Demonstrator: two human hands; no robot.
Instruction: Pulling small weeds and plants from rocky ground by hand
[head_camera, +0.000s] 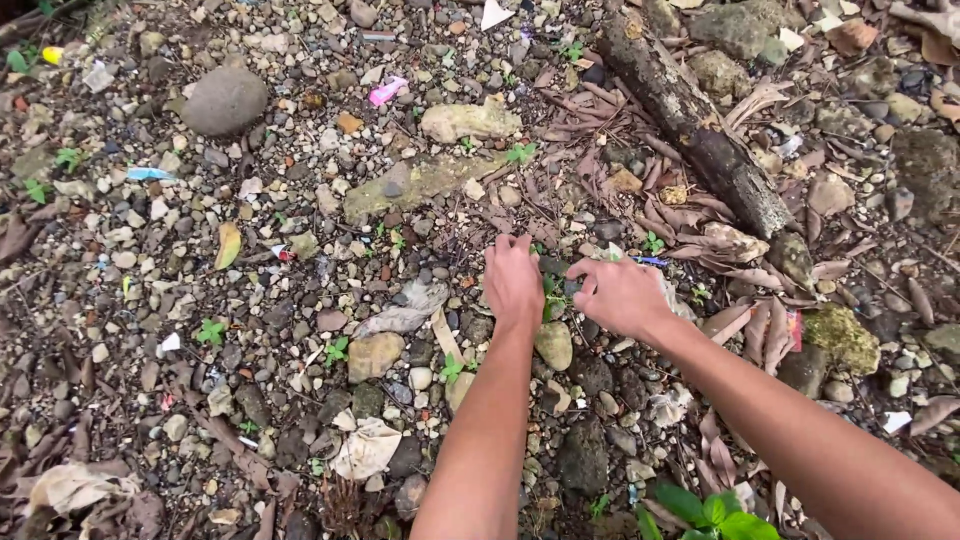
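Note:
Both my arms reach down to stony ground littered with dry leaves. My left hand (513, 282) rests knuckles up on the pebbles, its fingers curled down at a small green plant (552, 297) that grows between the two hands. My right hand (618, 294) is bent into a loose fist just right of that plant, with a pale crumpled scrap (672, 296) showing behind it. What the fingertips grip is hidden under the hands. A smooth tan stone (554, 345) lies just below the wrists.
A dark rotting log (694, 125) runs diagonally at the upper right. A large round grey stone (223, 100) sits upper left, a flat mossy slab (420, 180) at centre top, a mossy rock (843, 336) at right. Pink plastic litter (387, 91) and leafy weeds (708, 510) are scattered about.

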